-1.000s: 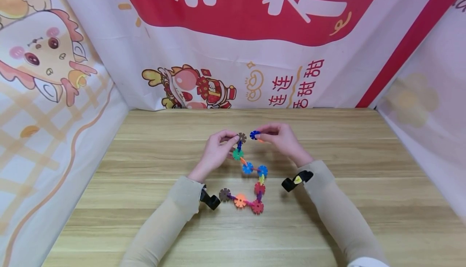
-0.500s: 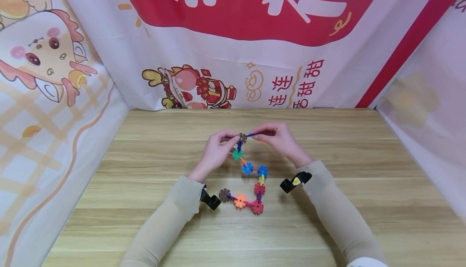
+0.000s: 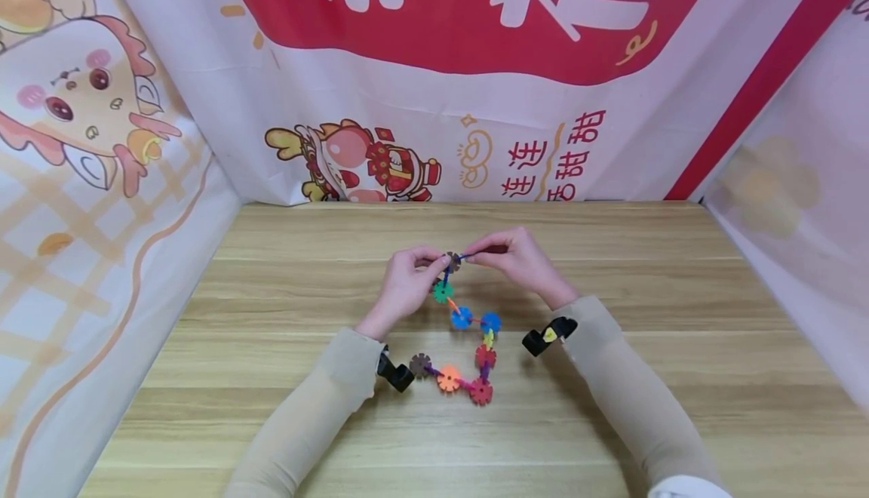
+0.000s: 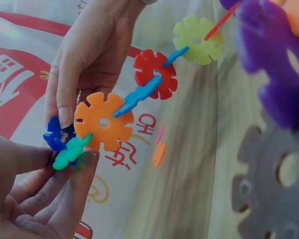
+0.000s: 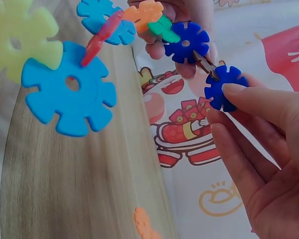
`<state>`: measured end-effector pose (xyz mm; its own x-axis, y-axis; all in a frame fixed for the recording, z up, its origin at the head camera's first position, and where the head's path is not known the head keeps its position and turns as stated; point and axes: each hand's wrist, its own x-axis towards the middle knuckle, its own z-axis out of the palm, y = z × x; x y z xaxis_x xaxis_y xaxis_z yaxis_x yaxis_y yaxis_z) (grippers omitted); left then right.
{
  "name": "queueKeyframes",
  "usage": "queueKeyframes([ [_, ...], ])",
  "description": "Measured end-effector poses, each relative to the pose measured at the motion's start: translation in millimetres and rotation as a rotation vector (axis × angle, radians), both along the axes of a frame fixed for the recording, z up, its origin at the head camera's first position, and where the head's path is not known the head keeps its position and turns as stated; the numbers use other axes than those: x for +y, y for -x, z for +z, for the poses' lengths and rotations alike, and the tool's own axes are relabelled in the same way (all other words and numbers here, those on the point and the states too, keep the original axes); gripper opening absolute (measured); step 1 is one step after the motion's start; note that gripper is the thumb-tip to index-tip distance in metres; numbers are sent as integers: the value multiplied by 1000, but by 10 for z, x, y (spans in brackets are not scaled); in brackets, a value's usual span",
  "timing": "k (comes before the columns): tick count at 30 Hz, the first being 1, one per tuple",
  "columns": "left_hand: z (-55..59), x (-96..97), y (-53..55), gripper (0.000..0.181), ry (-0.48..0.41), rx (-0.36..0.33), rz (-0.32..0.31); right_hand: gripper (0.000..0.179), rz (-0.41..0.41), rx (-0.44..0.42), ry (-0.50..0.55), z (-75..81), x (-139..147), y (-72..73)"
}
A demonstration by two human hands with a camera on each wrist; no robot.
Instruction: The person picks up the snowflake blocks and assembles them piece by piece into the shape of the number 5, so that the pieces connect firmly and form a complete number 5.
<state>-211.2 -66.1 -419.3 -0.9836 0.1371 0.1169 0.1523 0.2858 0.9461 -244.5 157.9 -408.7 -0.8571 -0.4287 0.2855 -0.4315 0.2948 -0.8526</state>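
Note:
A chain of notched plastic snowflake discs runs down the table in the head view. My left hand (image 3: 402, 287) pinches its upper end at a brown disc (image 3: 453, 263). Below that disc come a dark blue disc (image 5: 178, 48) and a green disc (image 3: 443, 291). Between thumb and fingers, my right hand (image 3: 521, 262) holds another dark blue disc (image 5: 220, 90), its edge right at the brown disc's rim, set crosswise to it. In the left wrist view, an orange disc (image 4: 100, 128) and a red disc (image 4: 144, 74) hang along the chain; fingers partly hide the joint.
The chain continues through blue discs (image 3: 491, 323), a lower red disc (image 3: 481, 391) and an orange disc (image 3: 449, 379) to a brown end disc (image 3: 420, 365) by my left wrist camera (image 3: 396, 372). A loose orange piece (image 5: 145, 225) lies on the wooden table (image 3: 679, 392). Printed cloth (image 3: 434, 90) stands behind.
My right hand has turned its dark blue disc edge-on and brought it left against the brown disc. The left hand has kept its grip, and the chain has shifted slightly toward me.

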Motion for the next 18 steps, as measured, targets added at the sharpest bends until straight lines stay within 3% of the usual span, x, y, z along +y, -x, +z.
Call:
queueKeyframes([
  [5, -8, -13, 10, 17, 10, 7, 2, 10, 1, -13, -6, -6, -14, 10],
  [10, -6, -15, 15, 17, -9, -22, -11, 25, -2, -97, 6, -10, 44, 28],
  [18, -16, -35, 10, 15, -24, -50, -7, 33, -174, -212, -23, -137, 316, 186],
])
